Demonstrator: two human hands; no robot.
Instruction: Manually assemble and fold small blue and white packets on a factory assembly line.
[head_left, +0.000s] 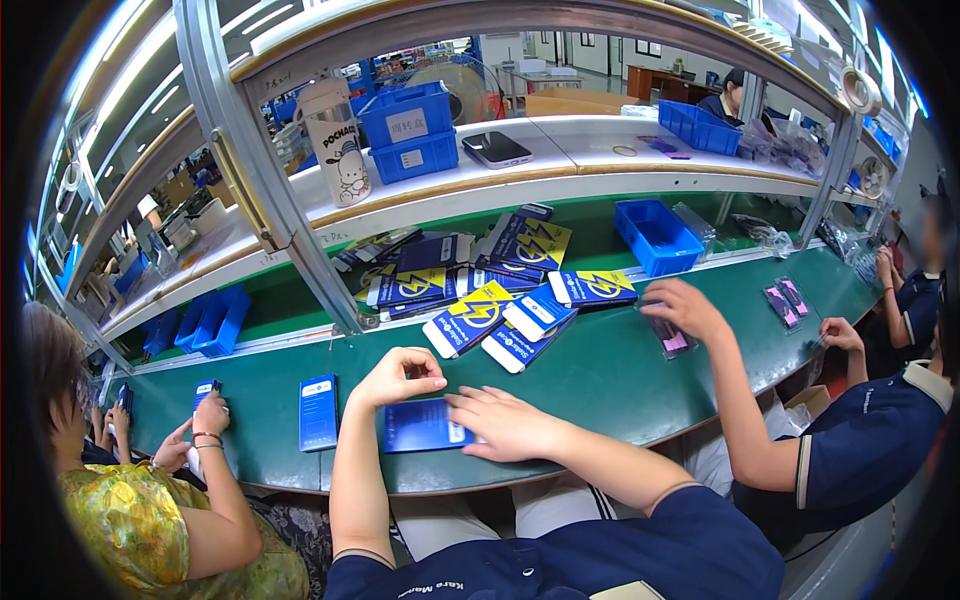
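My left hand [402, 378] is raised just above the green table, its fingers curled and thumb close to the fingertips. Whatever they may hold is too small or hidden to make out. Below it lies a flat blue box [415, 428], slightly blurred, printed side up. Stretched over the box's right end, my right hand [505, 422] rests with its fingers apart. Another blue box [318, 412] lies by itself to the left of my left forearm. Beyond my hands is a loose heap of blue and yellow boxes [470, 318], several overlapping at angles.
An empty blue bin [657, 237] stands behind the heap's right side. At right, a co-worker's hand [685, 308] touches a small clear-bagged pink item [672, 342]. At left, another co-worker's hands [208, 415] handle a blue box. A metal post [280, 170] and shelf [560, 180] frame the table's far side.
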